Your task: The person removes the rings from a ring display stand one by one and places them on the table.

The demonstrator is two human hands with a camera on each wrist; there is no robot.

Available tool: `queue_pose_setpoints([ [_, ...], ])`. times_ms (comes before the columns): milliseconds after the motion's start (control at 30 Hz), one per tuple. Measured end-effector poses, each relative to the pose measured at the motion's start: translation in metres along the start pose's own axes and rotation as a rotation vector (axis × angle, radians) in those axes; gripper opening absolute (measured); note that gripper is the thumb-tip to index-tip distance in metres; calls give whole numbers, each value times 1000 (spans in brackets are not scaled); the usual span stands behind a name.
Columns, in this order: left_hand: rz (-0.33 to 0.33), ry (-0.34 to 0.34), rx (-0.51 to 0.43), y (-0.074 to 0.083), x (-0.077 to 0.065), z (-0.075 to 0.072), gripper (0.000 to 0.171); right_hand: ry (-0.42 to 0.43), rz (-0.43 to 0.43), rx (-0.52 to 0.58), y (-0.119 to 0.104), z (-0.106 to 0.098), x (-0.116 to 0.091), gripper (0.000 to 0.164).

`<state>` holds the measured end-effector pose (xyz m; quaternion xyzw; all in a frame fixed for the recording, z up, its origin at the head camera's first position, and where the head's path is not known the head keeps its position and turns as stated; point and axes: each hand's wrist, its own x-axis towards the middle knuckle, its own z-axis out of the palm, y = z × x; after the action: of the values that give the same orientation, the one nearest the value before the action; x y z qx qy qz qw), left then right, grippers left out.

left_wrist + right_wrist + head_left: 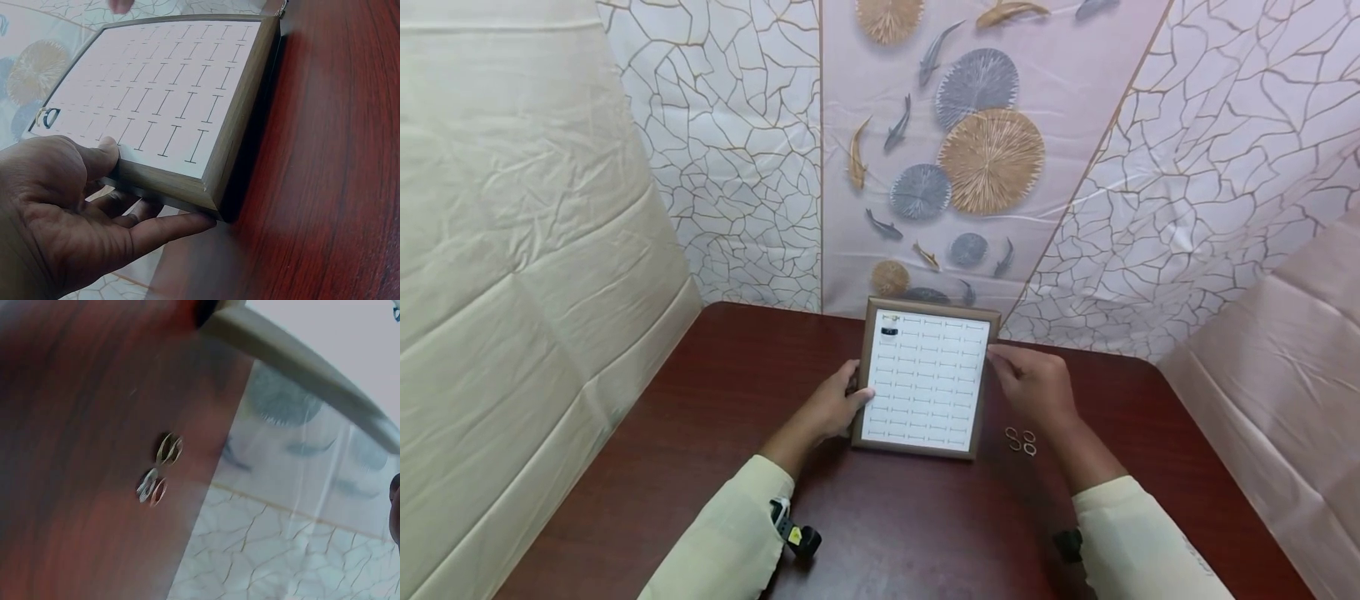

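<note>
A wood-framed ring display tray (925,383) with a white face of short slots stands tilted up over the table. My left hand (69,206) grips its left side, thumb on the front edge and fingers behind. In the tray's top left corner sit a gold ring (891,317) and a black ring (889,332) below it. My right hand (1037,387) is at the tray's upper right edge, thumb and forefinger drawn together; I cannot tell whether something is between them. Only a bit of a finger (395,512) shows in the right wrist view.
Several loose rings, among them a gold ring (165,450) and a silver ring (147,485), lie on the dark red table (880,525) to the right of the tray. A patterned cloth (760,167) hangs behind the table, with plain cloth (512,250) on the sides.
</note>
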<state>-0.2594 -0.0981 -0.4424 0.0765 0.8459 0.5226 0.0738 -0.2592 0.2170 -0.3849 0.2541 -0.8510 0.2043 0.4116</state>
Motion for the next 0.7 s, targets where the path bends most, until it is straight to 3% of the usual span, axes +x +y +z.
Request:
queue_pose_setpoints([
  [300, -30, -19, -33, 2, -1, 0, 56, -110, -6, 8, -40, 22, 28, 12],
  [700, -24, -32, -39, 0, -1, -2, 55, -181, -6, 24, -67, 45, 52, 15],
])
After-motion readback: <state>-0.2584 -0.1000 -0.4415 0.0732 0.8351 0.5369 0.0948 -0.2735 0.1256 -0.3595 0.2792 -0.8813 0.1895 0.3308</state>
